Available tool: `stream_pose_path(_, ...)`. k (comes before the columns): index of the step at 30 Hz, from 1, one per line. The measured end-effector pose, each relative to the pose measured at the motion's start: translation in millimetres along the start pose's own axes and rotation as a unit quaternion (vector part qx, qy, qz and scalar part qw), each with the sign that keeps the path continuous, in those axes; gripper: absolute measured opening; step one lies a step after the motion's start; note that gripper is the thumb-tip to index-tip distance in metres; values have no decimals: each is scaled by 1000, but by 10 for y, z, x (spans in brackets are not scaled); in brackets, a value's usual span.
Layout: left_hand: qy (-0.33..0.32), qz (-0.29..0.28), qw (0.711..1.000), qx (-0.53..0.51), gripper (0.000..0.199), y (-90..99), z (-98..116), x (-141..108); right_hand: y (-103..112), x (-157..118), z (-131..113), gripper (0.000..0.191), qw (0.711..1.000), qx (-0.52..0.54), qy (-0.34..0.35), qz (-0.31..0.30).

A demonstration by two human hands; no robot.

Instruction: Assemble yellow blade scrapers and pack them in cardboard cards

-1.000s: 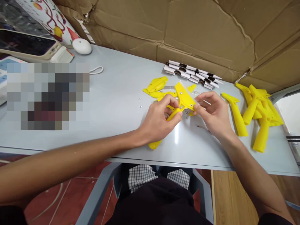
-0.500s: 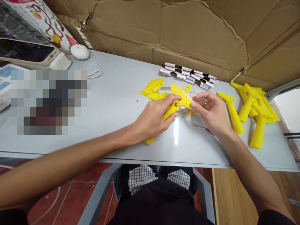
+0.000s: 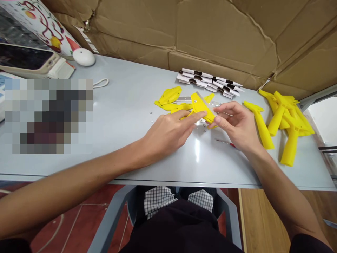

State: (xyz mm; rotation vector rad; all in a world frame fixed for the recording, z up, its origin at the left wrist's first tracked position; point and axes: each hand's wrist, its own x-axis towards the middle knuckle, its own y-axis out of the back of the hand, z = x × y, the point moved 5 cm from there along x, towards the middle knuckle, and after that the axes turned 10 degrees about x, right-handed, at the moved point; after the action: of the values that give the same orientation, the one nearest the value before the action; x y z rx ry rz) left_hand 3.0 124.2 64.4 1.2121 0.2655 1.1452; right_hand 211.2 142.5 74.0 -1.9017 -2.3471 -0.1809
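A yellow scraper (image 3: pixel 200 105) with a thin blade along its head is held between both hands above the table. My left hand (image 3: pixel 167 135) is closed around its handle, the index finger lying across the head. At the head's right corner, my right hand (image 3: pixel 237 123) pinches with thumb and fingers. Behind the scraper lie yellow cover plates (image 3: pixel 171 96) and flat metal blades (image 3: pixel 181 99). Small nuts or screws (image 3: pixel 205 131) sit just below it, partly hidden by the hands. A screwdriver (image 3: pixel 223 141) with a red handle rests under my right hand.
Several yellow scraper bodies (image 3: pixel 289 144) are piled at the right. Folded black-and-white card sleeves (image 3: pixel 207 82) lie near the cardboard wall (image 3: pixel 223 38). Two small nuts (image 3: pixel 151 112) are left of the plates. A phone (image 3: pixel 26 58) and a white egg-shaped object (image 3: pixel 83 57) stand back left.
The scraper has turned in my hands, its handle now mostly hidden behind my left hand. My left index finger has moved across the head toward its right corner.
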Motion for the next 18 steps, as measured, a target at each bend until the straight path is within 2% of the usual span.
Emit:
stream_pose_path(2, 22, -1, 994, -103, 44, 48, -30, 49, 2, -10, -54, 41, 1000, 3, 16, -18)
stream_pose_path(4, 68, -38, 968, -241, 44, 49, -60, 92, 19, -18, -95, 36, 999, -8, 36, -26)
stream_pose_path(7, 131, -121, 882, -436, 52, -26, -40, 96, 82, -25, -146, 27, 992, -75, 103, 11)
stream_pose_path(9, 153, -167, 819, -527, 56, -98, 8, 64, 110, -30, -157, 28, 982, -124, 141, 36)
stream_pose_path(11, 169, -195, 765, -590, 60, -176, 47, 23, 106, -24, -126, 31, 981, -134, 136, 27)
stream_pose_path(13, 181, -208, 728, -627, 62, -247, 64, -9, 95, -14, -79, 31, 989, -107, 105, 8)
stream_pose_path(15, 187, -211, 718, -637, 63, -300, 63, -25, 88, -12, -54, 29, 993, -75, 88, 3)
stream_pose_path(18, 186, -197, 747, -607, 60, -325, 43, -15, 58, -18, -41, 28, 996, -52, 78, 1)
